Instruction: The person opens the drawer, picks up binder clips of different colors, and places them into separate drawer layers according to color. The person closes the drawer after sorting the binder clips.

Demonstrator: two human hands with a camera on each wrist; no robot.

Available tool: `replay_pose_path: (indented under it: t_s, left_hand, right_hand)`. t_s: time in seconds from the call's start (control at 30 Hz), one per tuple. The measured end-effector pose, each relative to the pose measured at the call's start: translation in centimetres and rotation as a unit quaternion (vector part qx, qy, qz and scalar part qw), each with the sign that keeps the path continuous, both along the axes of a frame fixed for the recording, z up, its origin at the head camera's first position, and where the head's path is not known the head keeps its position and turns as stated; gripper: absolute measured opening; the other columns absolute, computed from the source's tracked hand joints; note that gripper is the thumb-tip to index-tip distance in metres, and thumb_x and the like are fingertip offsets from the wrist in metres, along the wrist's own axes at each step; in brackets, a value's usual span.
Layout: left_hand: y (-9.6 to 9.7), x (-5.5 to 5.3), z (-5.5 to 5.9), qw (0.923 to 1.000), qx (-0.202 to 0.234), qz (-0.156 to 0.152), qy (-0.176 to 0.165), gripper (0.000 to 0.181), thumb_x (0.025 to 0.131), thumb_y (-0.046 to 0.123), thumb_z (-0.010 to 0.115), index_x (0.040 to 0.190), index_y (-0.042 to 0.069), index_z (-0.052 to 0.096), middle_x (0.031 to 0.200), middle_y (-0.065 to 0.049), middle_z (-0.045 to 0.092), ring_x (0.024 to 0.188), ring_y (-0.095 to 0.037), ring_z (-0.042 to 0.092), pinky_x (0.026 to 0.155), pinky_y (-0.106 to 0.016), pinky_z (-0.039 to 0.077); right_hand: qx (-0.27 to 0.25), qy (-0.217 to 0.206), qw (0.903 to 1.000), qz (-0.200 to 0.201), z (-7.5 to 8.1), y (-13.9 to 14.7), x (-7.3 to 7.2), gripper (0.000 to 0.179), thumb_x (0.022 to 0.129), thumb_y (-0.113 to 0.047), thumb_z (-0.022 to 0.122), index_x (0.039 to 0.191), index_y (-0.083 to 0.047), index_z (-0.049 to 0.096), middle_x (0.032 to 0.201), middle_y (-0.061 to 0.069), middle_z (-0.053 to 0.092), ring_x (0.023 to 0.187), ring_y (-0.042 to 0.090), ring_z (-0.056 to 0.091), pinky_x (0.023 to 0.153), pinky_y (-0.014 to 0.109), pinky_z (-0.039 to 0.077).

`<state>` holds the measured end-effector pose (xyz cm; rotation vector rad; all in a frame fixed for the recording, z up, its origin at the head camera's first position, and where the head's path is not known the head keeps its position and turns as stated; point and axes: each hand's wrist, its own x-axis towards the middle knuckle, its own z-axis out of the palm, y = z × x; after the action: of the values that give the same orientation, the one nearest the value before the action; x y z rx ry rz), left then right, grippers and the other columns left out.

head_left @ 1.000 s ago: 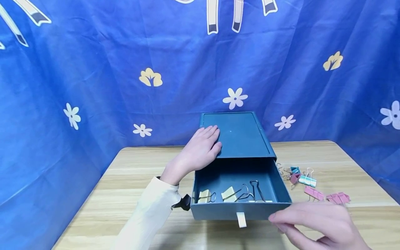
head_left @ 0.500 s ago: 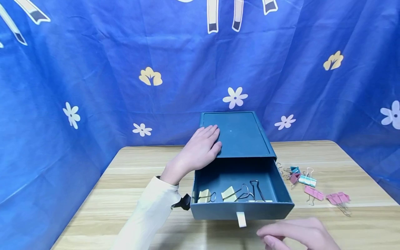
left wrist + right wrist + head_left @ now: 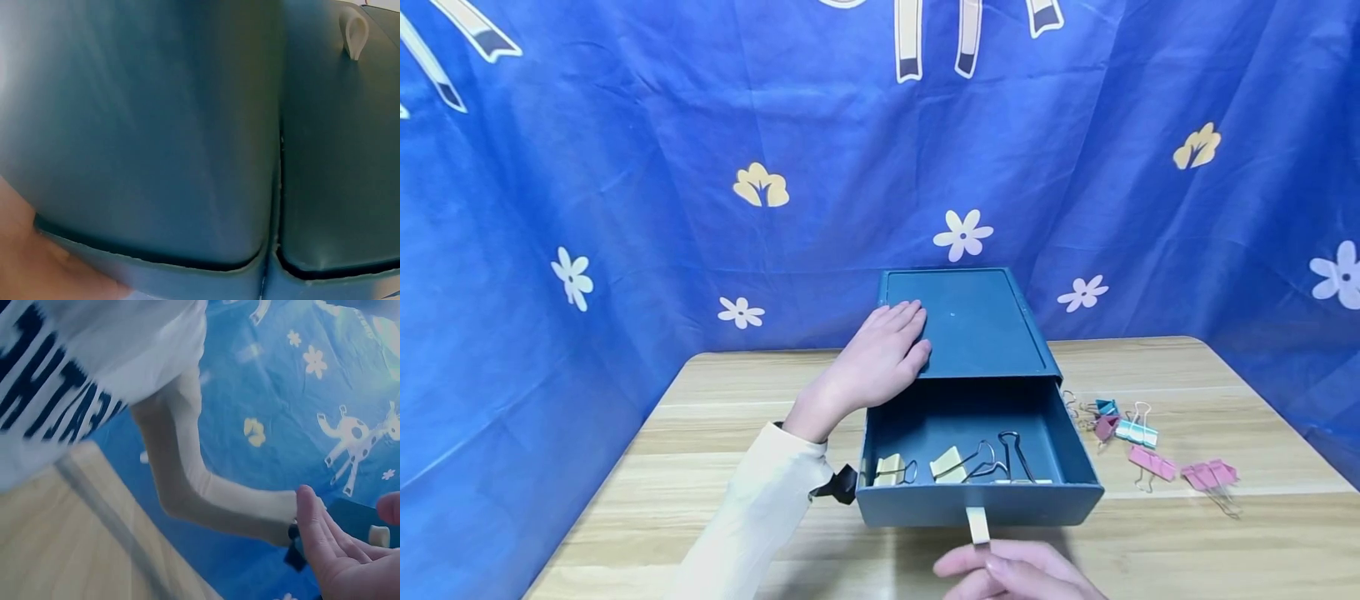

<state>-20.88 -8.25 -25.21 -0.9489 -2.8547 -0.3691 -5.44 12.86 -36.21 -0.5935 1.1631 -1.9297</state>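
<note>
A dark teal box [image 3: 962, 325] stands on the table with its drawer [image 3: 917, 507] pulled out. My left hand [image 3: 876, 358] rests on the box top near its left edge, fingers straight. Low at the front, my right hand [image 3: 1015, 571] is at the white pull tab [image 3: 977, 525]. In the right wrist view, the right hand's fingers [image 3: 334, 544] are extended, with the thumb apart from them and the tab showing between. Whether the hand touches the tab, I cannot tell. Inside the drawer lie pale yellow binder clips [image 3: 950, 465] with dark wire handles.
Right of the box, teal, pink and light blue binder clips lie loose, including a light blue clip [image 3: 1137, 432] and a pink clip [image 3: 1210, 475]. The wooden table [image 3: 760, 400] meets a blue patterned curtain [image 3: 647, 208] behind.
My right hand has moved left along the drawer's front, from its right corner to the white pull tab. The left hand, box and drawer look unmoved.
</note>
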Motion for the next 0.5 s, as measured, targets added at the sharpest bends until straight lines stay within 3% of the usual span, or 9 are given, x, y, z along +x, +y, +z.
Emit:
replay_pose_path:
  t_s: [0.23,0.5]
  left_hand:
    - [0.0,-0.1,0.1,1.0,-0.002,-0.004,-0.002,0.054,0.103,0.028,0.033,0.148,-0.003,0.031,0.156,-0.017,0.026,0.147,-0.029,0.019,0.12,-0.044,0.01]
    - [0.0,-0.1,0.2,1.0,-0.002,-0.005,-0.003,0.054,0.103,0.028,0.032,0.148,-0.003,0.03,0.157,-0.017,0.025,0.147,-0.029,0.018,0.12,-0.044,0.009]
  right_hand:
    - [-0.07,-0.052,0.996,0.019,1.3,-1.1,-0.6,0.048,0.107,-0.025,0.023,0.137,0.004,0.046,0.122,0.008,0.067,0.114,0.017,0.063,0.1,0.03,0.046]
    - [-0.112,-0.056,0.9917,0.03,1.5,-1.2,-1.0,0.048,0.107,-0.023,0.02,0.138,0.004,0.046,0.124,0.011,0.065,0.115,0.017,0.062,0.102,0.032,0.044]
